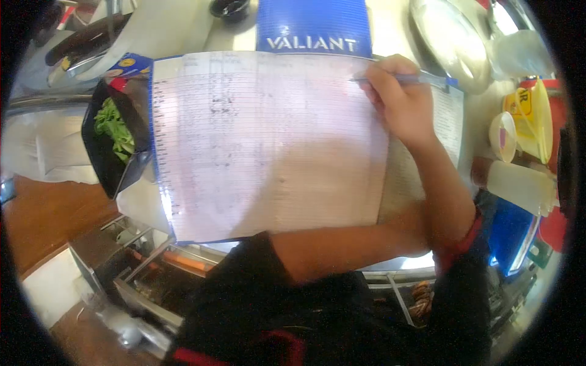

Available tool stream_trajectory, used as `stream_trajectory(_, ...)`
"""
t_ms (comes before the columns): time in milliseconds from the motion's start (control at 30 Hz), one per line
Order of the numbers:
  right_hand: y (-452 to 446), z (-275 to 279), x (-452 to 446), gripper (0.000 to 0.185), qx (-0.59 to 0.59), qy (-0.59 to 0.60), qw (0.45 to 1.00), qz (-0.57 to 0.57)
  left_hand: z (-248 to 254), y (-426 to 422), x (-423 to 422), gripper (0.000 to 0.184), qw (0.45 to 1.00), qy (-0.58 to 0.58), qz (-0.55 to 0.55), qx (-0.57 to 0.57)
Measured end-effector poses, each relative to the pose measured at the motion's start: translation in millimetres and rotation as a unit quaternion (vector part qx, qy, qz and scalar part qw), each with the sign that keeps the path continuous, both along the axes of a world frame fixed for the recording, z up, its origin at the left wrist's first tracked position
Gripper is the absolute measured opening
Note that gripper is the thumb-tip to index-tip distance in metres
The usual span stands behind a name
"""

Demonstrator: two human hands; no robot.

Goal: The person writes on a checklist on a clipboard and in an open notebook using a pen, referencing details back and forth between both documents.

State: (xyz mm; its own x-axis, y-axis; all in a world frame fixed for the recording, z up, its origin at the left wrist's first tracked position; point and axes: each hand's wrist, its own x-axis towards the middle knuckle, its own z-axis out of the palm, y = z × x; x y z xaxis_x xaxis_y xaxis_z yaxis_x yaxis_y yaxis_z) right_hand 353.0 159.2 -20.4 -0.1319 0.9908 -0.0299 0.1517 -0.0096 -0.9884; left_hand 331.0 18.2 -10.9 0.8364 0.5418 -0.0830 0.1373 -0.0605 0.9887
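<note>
Foremost, nearest us, dark sleeves (pixel 244 268) with red trim fill the bottom of the view, above a metal frame (pixel 146 302) at lower left. We see the left forearm (pixel 336 247) lying across the lower edge of a large ruled sheet (pixel 262 122) and passing behind the right arm; the left hand is hidden there, so we cannot tell how far open it is or whether it has hold of anything. Beyond it, the right hand (pixel 403 100) curls closed around a blue pen (pixel 421 78), poised at the sheet's upper right. We cannot tell whether the tip touches the paper. The sheet, which bears handwritten marks, lies in the middle of our view, a second page (pixel 450 116) partly showing to its right. Just beside its left edge, we note a black container (pixel 101 161) of green leaves (pixel 114 130); well to the right stands a yellow tub (pixel 534 122). Farthest off, we find a blue cover (pixel 314 21) lettered "VALIANT" between a small dark bowl (pixel 229 11) and an oval metal platter (pixel 453 46).
</note>
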Motion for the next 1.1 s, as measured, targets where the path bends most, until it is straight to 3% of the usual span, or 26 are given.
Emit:
stream_trajectory(33, -1.5, 0.8, -2.0, 0.014, -0.011, 0.014, 1.000, -0.017, -1.4, -2.4, -1.6, 0.048, 1.000, 0.019, -0.004, -0.005)
stream_trajectory(133, -2.0, 5.4, -0.4, 0.012, -0.038, 0.033, 0.999, -0.012, -7.5, -8.8, -2.8, 0.045, 0.977, -0.135, 0.123, 0.111)
stream_trajectory(200, -0.5, 4.0, 1.1, 0.012, -0.001, 0.028, 1.000, 0.005, -19.5, -10.7, 11.3, 0.045, 0.982, -0.126, 0.098, 0.098)
stream_trajectory(333, -2.2, 10.5, -2.0, 0.012, -0.035, 0.054, 0.998, 0.003, -35.6, -13.5, 32.0, 0.045, 0.996, -0.071, 0.039, 0.047)
stream_trajectory(567, -0.1, 4.9, 1.0, 0.014, -0.010, 0.051, 0.999, 0.015, -46.2, -21.0, 45.4, 0.036, 0.996, -0.071, 0.041, 0.030)
stream_trajectory(667, 0.3, 2.3, 2.0, 0.018, -0.015, -0.017, 1.000, 0.008, -47.6, -18.2, 42.5, 0.032, 0.994, -0.081, 0.049, 0.057)
stream_trajectory(733, 1.5, -7.6, 11.2, 0.017, 0.146, -0.049, 0.987, 0.048, -51.0, -19.1, 45.8, 0.030, 0.988, -0.112, 0.067, 0.085)
stream_trajectory(767, -8.4, 15.6, 8.3, 0.016, 0.031, 0.033, 0.999, 0.003, -50.0, -20.9, 47.2, 0.029, 0.984, -0.130, 0.078, 0.090)
stream_trajectory(800, -10.8, 22.7, 19.6, 0.017, 0.081, 0.066, 0.994, 0.015, -50.1, -22.2, 49.7, 0.029, 0.983, -0.137, 0.079, 0.091)
stream_trajectory(900, -35.0, 52.2, 63.4, 0.014, 0.118, 0.063, 0.990, -0.047, -39.9, -19.5, 46.7, 0.023, 0.992, -0.047, -0.007, 0.113)
stream_trajectory(933, -40.9, 53.7, 80.0, 0.013, 0.134, 0.097, 0.983, -0.073, -38.2, -15.0, 38.8, 0.022, 0.985, 0.068, -0.089, 0.133)
stream_trajectory(967, -50.3, 55.4, 95.1, 0.013, 0.155, 0.130, 0.974, -0.101, -47.9, -17.9, 34.9, 0.026, 0.948, -0.044, -0.027, 0.315)
stream_trajectory(1100, -85.7, 32.4, 134.9, 0.015, 0.067, 0.080, 0.980, -0.168, -20.2, -6.3, 29.2, 0.021, 0.959, 0.068, -0.101, 0.257)
